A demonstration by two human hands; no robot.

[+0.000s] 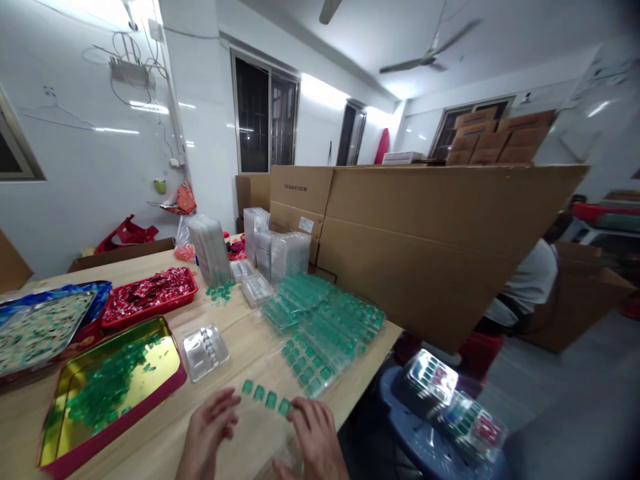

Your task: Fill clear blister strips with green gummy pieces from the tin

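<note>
Several green pieces (271, 399) form a short row in a clear plastic tray (257, 430), whose outline is faint. My left hand (210, 427) is just left of the row, its fingers bent and apart, holding nothing visible. At the right end of the row, my right hand (319, 437) has its fingertips by the last green piece and its thumb lower down, around the tray's right side. Beyond my hands lie stacked clear trays filled with green pieces (305, 363). A gold-lined tin (167, 360) of loose green pieces stands on the left.
An unfilled clear tray (205, 352) lies beside the tin. Behind are a red tray (193, 293) of red packets, a speckled tray (45, 330) and upright stacks of clear trays (209, 250). Cardboard (400, 247) borders the table; a blue stool (415, 427) holds filled packs. A person sits beyond.
</note>
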